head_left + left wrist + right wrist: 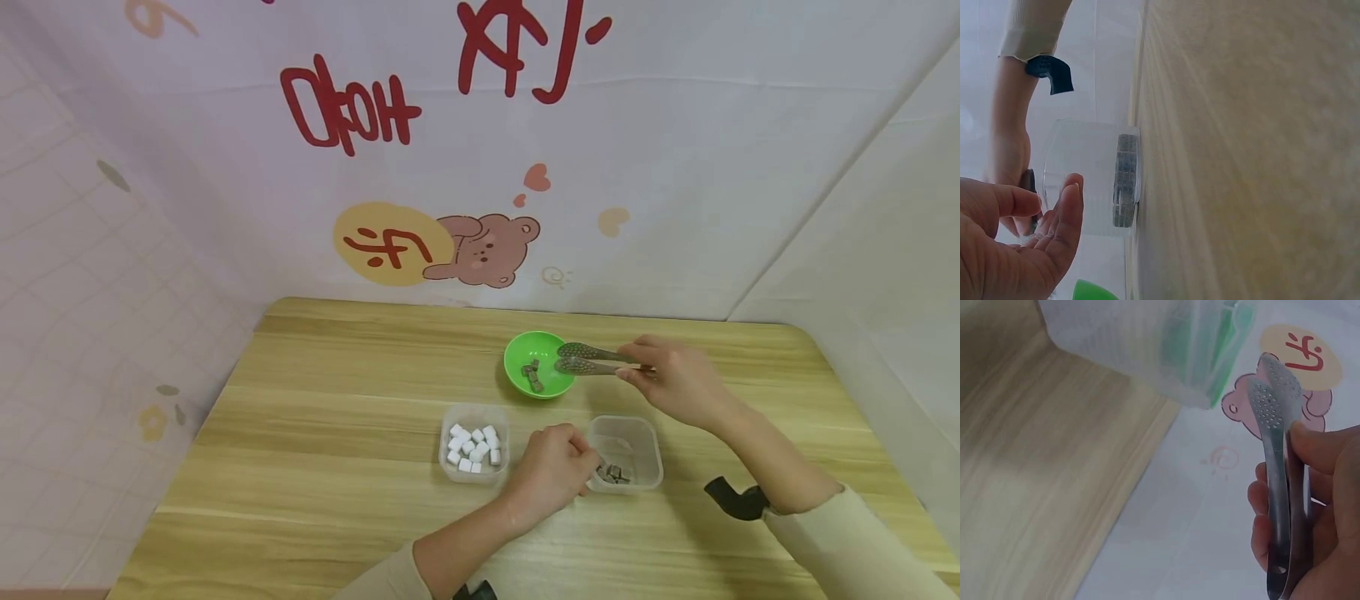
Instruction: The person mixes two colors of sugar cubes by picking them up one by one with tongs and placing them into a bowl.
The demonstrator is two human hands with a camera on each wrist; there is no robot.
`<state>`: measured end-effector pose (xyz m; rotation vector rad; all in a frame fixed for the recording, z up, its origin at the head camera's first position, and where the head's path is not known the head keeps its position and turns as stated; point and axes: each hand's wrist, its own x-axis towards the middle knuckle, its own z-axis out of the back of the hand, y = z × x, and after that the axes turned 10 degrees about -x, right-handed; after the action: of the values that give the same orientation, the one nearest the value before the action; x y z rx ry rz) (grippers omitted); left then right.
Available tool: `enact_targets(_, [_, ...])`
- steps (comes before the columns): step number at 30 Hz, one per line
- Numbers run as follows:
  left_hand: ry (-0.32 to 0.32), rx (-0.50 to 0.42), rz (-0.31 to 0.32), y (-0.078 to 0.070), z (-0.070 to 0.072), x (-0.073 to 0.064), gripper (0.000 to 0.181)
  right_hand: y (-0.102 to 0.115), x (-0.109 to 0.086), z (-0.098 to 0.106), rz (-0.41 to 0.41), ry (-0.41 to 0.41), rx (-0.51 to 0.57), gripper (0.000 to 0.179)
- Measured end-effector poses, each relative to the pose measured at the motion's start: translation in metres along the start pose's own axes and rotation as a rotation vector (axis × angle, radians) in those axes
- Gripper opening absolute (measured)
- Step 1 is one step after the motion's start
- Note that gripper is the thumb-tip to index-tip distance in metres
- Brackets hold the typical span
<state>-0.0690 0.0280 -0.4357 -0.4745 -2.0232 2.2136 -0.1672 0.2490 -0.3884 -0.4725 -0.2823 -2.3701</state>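
Metal tongs (592, 358) with perforated tips are held in my right hand (678, 379), thumb on one arm and fingers on the other. Their tips are slightly apart over the right side of a green bowl (513, 354), where several grey-brown cubes (534, 377) lie. In the right wrist view nothing shows between the tongs' tips (1266, 403). My left hand (551, 467) pinches the left wall of a clear plastic box (637, 450) between thumb and fingers. Several dark grey cubes (1125, 178) lie on that box's floor.
Left of my left hand stands another clear box (450, 471) filled with several white cubes (472, 446). Everything sits on a wood-grain table (337, 400). Behind it hangs a white cloth (675, 208) printed with a bear and red characters.
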Motion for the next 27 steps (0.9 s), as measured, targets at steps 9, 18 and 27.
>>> enact_targets(9, [-0.008,0.010,0.001,0.002,-0.001,0.000,0.006,-0.013,-0.023,0.030,0.008,-0.051,-0.033,0.034])
enact_targets(18, [-0.011,0.015,-0.020,0.001,0.000,0.000,0.006,-0.020,-0.044,0.050,0.039,-0.074,-0.116,0.032])
enact_targets(27, [-0.012,0.013,-0.018,0.000,0.000,0.001,0.006,-0.014,-0.060,0.053,0.106,-0.043,-0.143,0.030])
